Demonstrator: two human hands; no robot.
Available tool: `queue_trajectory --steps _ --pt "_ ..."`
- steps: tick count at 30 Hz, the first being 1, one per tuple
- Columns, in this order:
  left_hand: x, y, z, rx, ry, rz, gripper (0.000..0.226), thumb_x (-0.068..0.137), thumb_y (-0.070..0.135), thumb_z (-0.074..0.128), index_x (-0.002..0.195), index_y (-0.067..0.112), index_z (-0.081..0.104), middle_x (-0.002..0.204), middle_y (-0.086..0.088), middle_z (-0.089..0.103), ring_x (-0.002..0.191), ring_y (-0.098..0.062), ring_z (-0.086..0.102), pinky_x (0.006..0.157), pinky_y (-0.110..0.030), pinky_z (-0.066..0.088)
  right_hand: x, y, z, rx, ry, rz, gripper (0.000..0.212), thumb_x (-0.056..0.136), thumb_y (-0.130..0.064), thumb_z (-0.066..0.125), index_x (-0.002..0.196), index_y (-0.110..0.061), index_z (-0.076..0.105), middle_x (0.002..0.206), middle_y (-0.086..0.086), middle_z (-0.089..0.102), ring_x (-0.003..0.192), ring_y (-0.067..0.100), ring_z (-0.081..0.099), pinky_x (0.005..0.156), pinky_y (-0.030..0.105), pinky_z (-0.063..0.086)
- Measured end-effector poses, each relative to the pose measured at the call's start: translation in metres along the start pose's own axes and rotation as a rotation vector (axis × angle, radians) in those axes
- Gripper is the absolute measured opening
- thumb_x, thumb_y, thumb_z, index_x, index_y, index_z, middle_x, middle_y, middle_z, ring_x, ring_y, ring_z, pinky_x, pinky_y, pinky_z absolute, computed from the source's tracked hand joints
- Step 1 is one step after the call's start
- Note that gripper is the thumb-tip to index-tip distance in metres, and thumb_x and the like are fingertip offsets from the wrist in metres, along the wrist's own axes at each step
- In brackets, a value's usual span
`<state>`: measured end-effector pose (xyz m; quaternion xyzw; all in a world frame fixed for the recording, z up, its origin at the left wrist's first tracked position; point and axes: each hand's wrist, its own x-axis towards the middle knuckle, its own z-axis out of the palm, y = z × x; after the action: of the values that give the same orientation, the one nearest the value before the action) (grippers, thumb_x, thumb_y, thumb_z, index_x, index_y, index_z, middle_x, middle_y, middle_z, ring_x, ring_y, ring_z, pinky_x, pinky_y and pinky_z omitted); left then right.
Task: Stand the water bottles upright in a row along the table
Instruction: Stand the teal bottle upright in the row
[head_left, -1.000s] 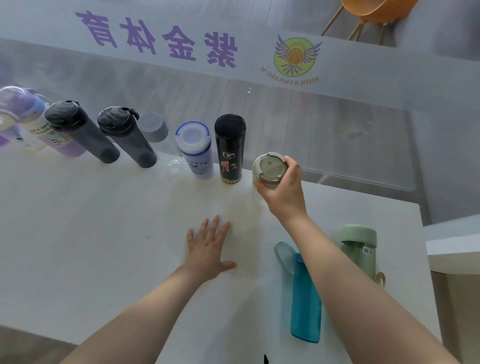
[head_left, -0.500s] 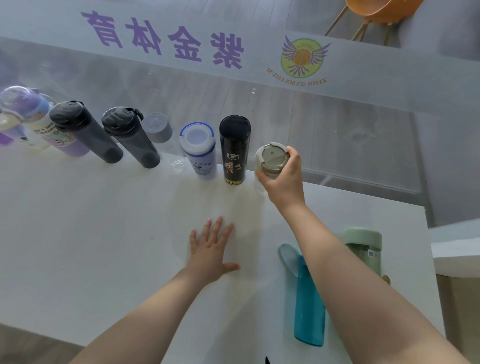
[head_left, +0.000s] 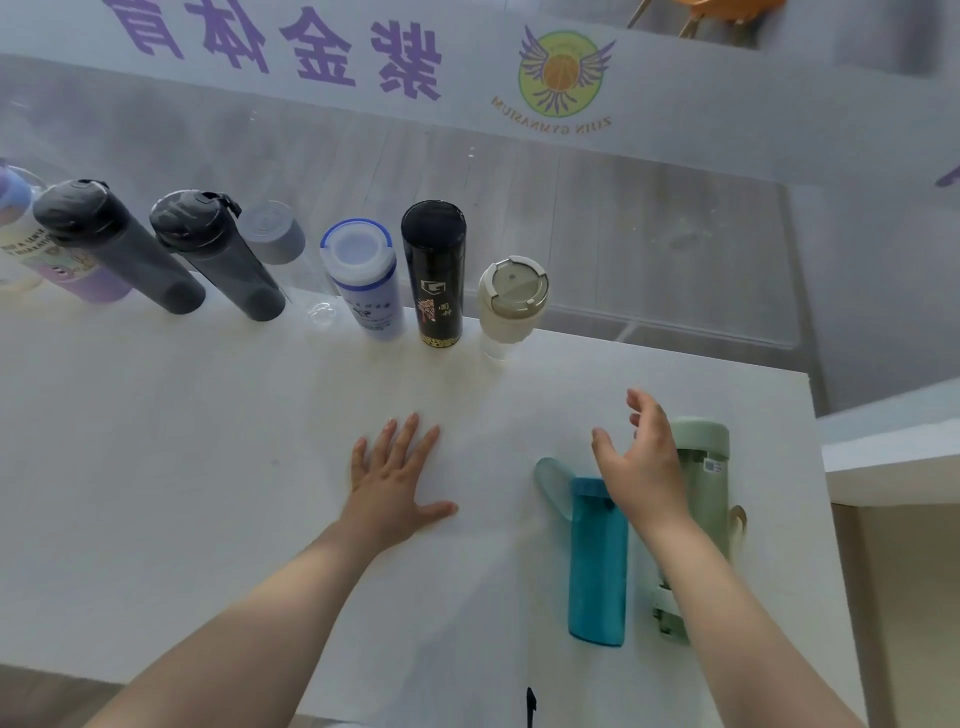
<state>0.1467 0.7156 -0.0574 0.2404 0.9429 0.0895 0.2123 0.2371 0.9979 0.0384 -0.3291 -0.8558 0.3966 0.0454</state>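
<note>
Along the far edge of the white table (head_left: 182, 467) stands a row of upright bottles: a purple one (head_left: 31, 244), two dark grey ones (head_left: 119, 249) (head_left: 218, 254), a clear grey-capped one (head_left: 274, 239), a white and blue one (head_left: 363, 280), a black one (head_left: 435, 275) and a clear beige-lidded one (head_left: 511, 301) at the right end. A teal bottle (head_left: 596, 561) and a pale green bottle (head_left: 701, 478) lie flat at the right. My right hand (head_left: 644, 462) hovers open over these two, holding nothing. My left hand (head_left: 395, 478) rests flat on the table.
A glass barrier with purple characters and a round logo (head_left: 561, 73) rises just behind the row. The table's right edge (head_left: 831, 519) lies close beside the green bottle, with a white ledge (head_left: 893, 447) beyond it. A small black object (head_left: 530, 704) sits at the near edge.
My right hand has let go of the beige-lidded bottle, which now stands in the row, and has drawn back toward the two lying bottles. My left hand stays flat.
</note>
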Motion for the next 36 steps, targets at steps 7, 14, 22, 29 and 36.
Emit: queue_trajectory --steps 7,14,22,29,36 --pt "-0.001 0.001 0.007 0.011 0.083 -0.01 0.074 0.082 0.077 0.019 0.144 0.051 -0.013 0.159 0.015 -0.014 0.147 -0.014 -0.013 0.113 -0.043 -0.017 -0.045 0.044 -0.017 0.074 -0.194 0.235 0.062 0.089 -0.036 0.065 0.14 -0.029 0.031 0.134 -0.006 0.045 0.115 0.016 0.052 0.084 0.03 0.047" --pt "-0.002 0.003 0.015 0.064 0.146 -0.018 0.065 0.089 0.065 0.012 0.147 0.046 -0.01 0.16 0.012 -0.011 0.148 -0.017 -0.006 0.116 -0.047 -0.009 -0.068 0.045 0.005 0.044 -0.239 0.373 0.096 0.074 -0.05 0.076 0.147 -0.026 0.018 0.14 0.003 0.043 0.121 0.022 0.049 0.09 0.037 0.049" --pt "-0.002 0.004 0.018 0.09 0.159 -0.023 0.065 0.089 0.065 0.011 0.147 0.045 -0.009 0.16 0.011 -0.009 0.149 -0.017 -0.005 0.117 -0.047 -0.008 -0.07 0.049 0.008 0.164 -0.197 0.33 0.078 0.074 -0.04 0.079 0.136 -0.026 0.034 0.125 -0.006 0.054 0.111 0.017 0.056 0.082 0.029 0.049" --pt "-0.002 0.004 0.016 0.087 0.127 -0.027 0.066 0.088 0.066 0.009 0.147 0.045 -0.01 0.161 0.01 -0.008 0.149 -0.017 -0.006 0.116 -0.047 -0.009 -0.072 0.04 0.0 0.357 -0.105 0.119 0.058 0.075 -0.028 0.08 0.121 -0.038 0.045 0.11 -0.014 0.058 0.097 0.0 0.058 0.078 0.021 0.05" --pt "-0.001 0.003 0.014 0.079 0.098 -0.033 0.066 0.086 0.068 0.007 0.145 0.047 -0.013 0.16 0.012 -0.013 0.148 -0.016 -0.01 0.115 -0.046 -0.013 -0.073 0.035 -0.002 0.476 -0.086 -0.017 0.069 0.076 -0.016 0.081 0.129 -0.041 0.045 0.121 -0.026 0.056 0.115 0.001 0.054 0.089 0.015 0.048"
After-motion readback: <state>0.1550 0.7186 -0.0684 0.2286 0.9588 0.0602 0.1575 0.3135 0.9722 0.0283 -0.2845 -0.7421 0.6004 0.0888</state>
